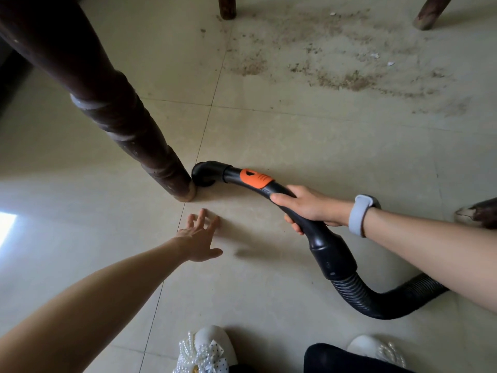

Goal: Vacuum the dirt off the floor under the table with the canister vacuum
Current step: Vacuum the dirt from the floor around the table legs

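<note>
Now right hand [309, 205] around vacuum handle [271, 188].

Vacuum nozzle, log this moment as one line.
right hand: grips hose handle | nozzle: beside table leg | left hand: open | dirt: unvacuumed

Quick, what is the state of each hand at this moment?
Left hand: open, fingers spread, holding nothing.
Right hand: closed around the black vacuum handle.
</note>
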`<state>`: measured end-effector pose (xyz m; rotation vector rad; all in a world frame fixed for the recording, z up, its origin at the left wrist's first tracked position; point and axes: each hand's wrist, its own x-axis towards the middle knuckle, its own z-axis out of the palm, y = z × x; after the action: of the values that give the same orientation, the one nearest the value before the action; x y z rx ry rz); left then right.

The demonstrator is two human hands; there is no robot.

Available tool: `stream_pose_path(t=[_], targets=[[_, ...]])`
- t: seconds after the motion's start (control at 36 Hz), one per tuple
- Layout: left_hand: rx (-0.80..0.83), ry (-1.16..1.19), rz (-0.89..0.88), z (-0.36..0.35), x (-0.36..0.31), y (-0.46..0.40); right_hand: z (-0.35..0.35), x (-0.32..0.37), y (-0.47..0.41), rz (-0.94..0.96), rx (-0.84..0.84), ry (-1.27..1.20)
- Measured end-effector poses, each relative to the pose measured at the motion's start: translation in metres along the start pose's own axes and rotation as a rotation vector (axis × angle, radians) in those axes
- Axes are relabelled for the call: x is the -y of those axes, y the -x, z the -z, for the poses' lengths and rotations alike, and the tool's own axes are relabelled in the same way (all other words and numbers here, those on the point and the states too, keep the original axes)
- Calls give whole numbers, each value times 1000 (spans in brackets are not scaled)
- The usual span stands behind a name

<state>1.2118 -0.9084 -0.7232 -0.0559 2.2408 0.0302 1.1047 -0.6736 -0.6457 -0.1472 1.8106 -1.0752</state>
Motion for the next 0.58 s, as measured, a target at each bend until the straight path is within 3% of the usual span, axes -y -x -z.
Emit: stream_pose_path(t=[0.19, 0.44, 0.58], targets=[[-68, 21, -4, 11, 0, -3, 10, -9, 13, -18, -37, 52], [-92, 23, -64, 29, -24, -6, 43, -21, 23, 74, -416, 238], [-101, 60, -121, 38, -42, -6, 60, -35, 45, -2, -449, 121]])
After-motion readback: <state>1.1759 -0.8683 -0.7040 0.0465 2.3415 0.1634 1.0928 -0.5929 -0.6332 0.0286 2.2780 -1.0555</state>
